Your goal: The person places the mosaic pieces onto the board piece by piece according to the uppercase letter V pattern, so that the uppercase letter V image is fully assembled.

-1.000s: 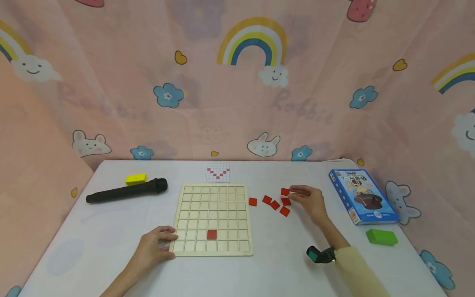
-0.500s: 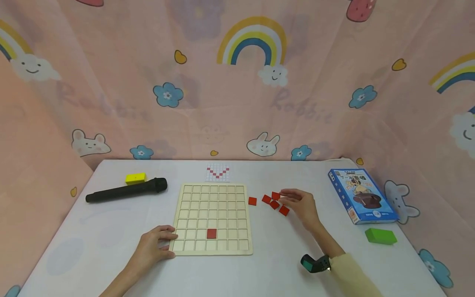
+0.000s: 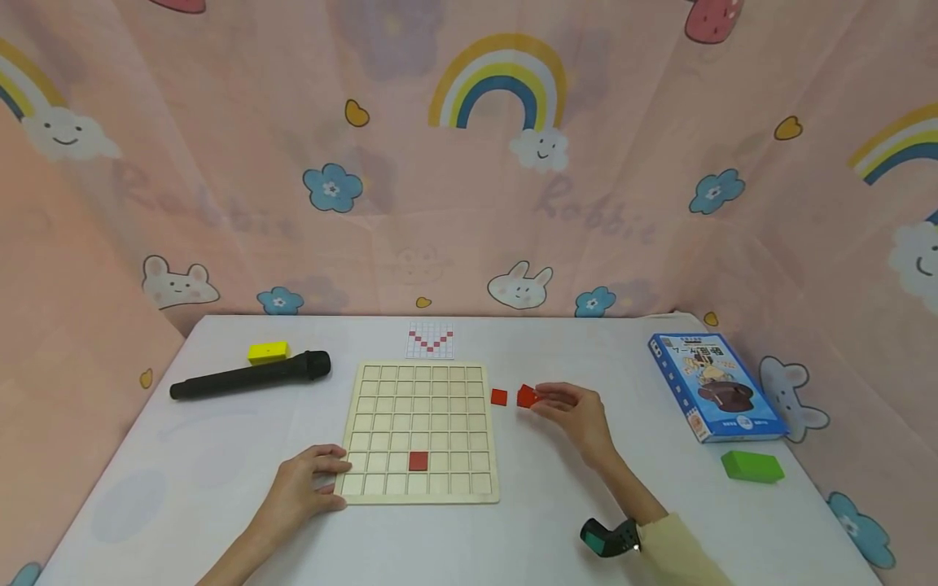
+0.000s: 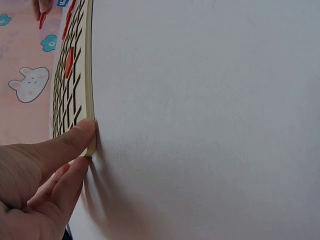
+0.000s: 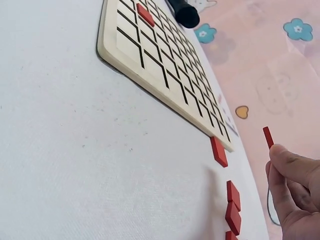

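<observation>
A pale wooden grid board (image 3: 449, 498) lies on the white table, one red square tile (image 3: 418, 461) set in a lower cell. My left hand (image 3: 304, 484) holds its near left corner, thumb at the front edge and fingers along the left side. Between thumb and fingertips of my right hand (image 3: 579, 415) a thin red tile (image 5: 268, 137) is pinched, raised above the table in the right wrist view. Another loose red tile (image 3: 499, 397) lies by the board's right edge. More loose tiles (image 5: 233, 218) lie below the right hand, mostly hidden by it in the head view.
A small card (image 3: 430, 342) with a red V pattern on a grid lies behind the board. To the left are a black microphone (image 3: 249, 380) and a yellow block (image 3: 268, 352). A blue box (image 3: 718, 387) and a green block (image 3: 752, 467) stand at the right.
My right hand has moved left from the far tiles toward the board and now carries a tile over the others. The left hand has stayed at the board's corner.
</observation>
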`<state>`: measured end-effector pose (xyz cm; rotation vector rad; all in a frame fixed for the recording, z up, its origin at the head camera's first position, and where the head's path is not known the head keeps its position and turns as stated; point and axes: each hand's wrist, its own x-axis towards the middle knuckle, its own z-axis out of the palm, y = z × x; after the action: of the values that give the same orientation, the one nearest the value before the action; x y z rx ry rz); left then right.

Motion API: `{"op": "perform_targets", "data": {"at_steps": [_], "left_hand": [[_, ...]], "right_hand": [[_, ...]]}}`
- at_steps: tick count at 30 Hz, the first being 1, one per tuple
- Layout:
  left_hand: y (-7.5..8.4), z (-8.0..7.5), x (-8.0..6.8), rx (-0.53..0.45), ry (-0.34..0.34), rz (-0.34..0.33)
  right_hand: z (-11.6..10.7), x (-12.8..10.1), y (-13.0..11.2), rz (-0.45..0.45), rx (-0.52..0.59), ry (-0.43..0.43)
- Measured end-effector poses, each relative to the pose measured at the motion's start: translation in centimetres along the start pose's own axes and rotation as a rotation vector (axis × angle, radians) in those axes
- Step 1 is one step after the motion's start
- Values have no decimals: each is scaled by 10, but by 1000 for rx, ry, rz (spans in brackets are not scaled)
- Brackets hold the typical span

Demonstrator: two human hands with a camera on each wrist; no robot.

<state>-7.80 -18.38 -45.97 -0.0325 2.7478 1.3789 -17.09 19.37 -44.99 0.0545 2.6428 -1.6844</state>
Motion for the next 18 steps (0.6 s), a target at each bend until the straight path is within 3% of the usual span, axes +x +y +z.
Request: {"op": "perform_targets", "data": {"at_steps": [5,18], "left_hand": [[1,0,-1,-41,0,-8],[3,1,-1,2,1,-43]], "right_hand": [[9,-4,-1,-5,19,-14],[33,-13,-9,-64,-22,-10]]}}
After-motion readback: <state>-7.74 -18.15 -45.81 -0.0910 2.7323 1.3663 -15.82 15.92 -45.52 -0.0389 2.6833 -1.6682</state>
